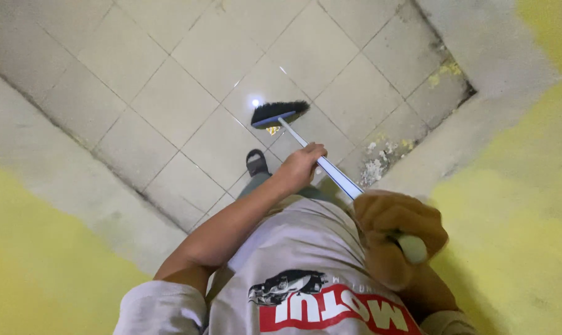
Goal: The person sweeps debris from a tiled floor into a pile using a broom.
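Note:
A broom with dark bristles and a blue head rests on the pale tiled floor ahead of me. Its light handle runs back toward my body. My left hand grips the handle partway down. My right hand is closed around the handle's upper end, close to my chest. A small yellowish scrap lies just under the broom head. My foot in a dark sandal stands behind the broom head.
Walls painted yellow above a grey base enclose the floor on the left and right. Flaked paint and debris lie along the right wall's foot, with more yellow flecks near the far corner.

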